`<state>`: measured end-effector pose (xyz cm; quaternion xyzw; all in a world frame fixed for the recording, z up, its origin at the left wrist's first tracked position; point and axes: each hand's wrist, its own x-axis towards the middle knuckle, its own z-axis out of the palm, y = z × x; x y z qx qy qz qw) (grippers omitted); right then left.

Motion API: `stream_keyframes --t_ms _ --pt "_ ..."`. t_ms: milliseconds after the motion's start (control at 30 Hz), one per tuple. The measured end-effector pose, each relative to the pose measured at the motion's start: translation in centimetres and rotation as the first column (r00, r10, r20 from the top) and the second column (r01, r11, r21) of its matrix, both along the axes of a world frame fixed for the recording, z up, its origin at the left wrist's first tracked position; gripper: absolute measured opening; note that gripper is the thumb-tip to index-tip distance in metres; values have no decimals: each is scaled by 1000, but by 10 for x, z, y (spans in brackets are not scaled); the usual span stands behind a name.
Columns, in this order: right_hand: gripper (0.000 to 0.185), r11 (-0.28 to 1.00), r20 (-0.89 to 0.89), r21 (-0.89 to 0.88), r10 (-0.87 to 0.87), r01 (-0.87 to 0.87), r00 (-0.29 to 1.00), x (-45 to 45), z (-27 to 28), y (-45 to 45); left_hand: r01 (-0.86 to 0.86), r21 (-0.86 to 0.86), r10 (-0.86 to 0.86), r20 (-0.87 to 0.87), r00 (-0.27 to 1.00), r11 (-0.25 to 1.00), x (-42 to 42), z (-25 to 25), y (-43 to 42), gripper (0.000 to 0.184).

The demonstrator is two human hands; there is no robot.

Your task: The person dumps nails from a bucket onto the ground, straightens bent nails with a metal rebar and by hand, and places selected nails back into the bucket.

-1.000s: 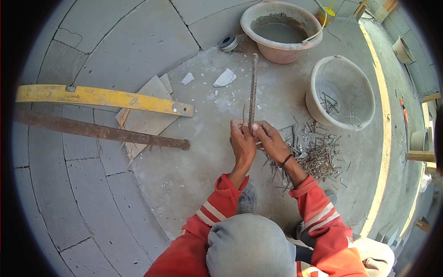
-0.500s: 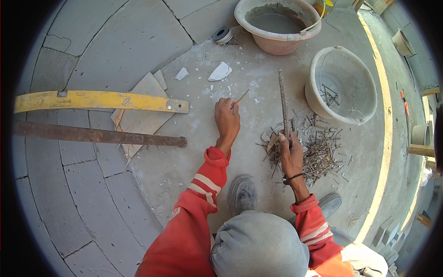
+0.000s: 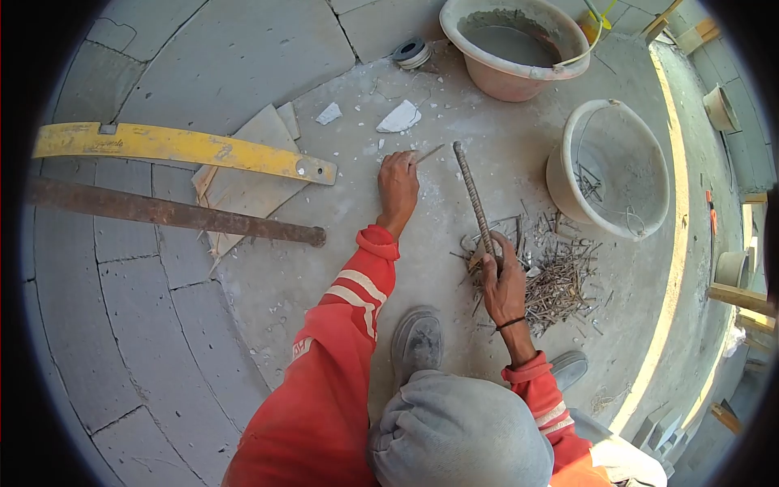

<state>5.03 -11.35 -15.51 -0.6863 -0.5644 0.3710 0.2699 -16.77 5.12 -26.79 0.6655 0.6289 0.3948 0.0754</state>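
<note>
My left hand point(image 3: 397, 188) is closed around a nail point(image 3: 430, 153), whose thin shaft sticks out to the right near the floor. In my right hand point(image 3: 505, 282) is a ribbed steel bar point(image 3: 472, 191), gripped at its lower end, its far end slanting up and left towards the nail. The bar and the nail are apart. Beside and partly under my right hand lies a heap of loose nails point(image 3: 565, 286) on the concrete floor.
A pale bucket point(image 3: 568, 183) with some nails inside stands right of the heap. Behind it is a basin point(image 3: 503, 81) of grey mortar. A yellow level point(image 3: 195, 149) and a rusty pipe point(image 3: 178, 216) extend from the left. White fragments point(image 3: 399, 117) and a wire spool point(image 3: 411, 53) lie ahead.
The steel bar has swung from nearly upright in view to leaning left, its far end now closer to the nail. My left hand still grips the nail. The whole view has shifted slightly.
</note>
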Motion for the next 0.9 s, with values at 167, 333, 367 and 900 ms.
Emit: stream_keyframes --t_ms 167,333,367,900 --pt "48 976 -24 216 -20 25 1000 -11 26 24 -5 -114 19 124 992 993 -6 -6 2 21" --pt "52 977 184 -87 207 -193 961 0 -13 45 4 -130 13 128 992 992 -6 -5 3 19" --pt "54 990 87 46 132 -137 987 -1 -14 42 12 -107 1 117 993 994 -6 -6 4 18" --pt "61 938 22 303 173 -171 985 18 11 61 16 -78 -7 113 994 997 -10 -11 4 15"
